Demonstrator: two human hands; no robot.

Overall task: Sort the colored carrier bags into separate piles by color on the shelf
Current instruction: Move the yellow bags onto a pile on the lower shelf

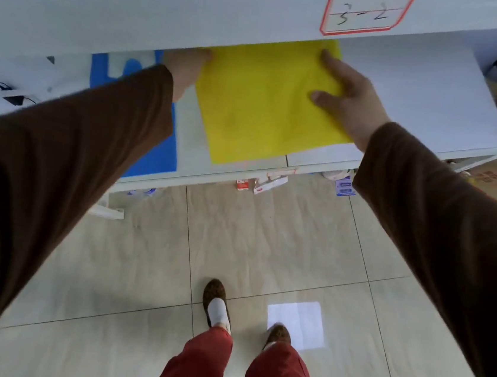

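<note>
Yellow bag (266, 103), blue bag (155, 150), white shelf (407, 91), brown sleeves (60, 142), red-edged label (366, 12).

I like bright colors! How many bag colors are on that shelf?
2. The yellow bag lies under both hands, mid-shelf; the blue bag lies left of it, partly behind the left sleeve. More may be hidden.

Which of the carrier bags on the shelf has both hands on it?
The yellow bag: the left hand is at its left edge and the right hand lies flat on its right side. The blue bag beside it lies untouched.
</note>
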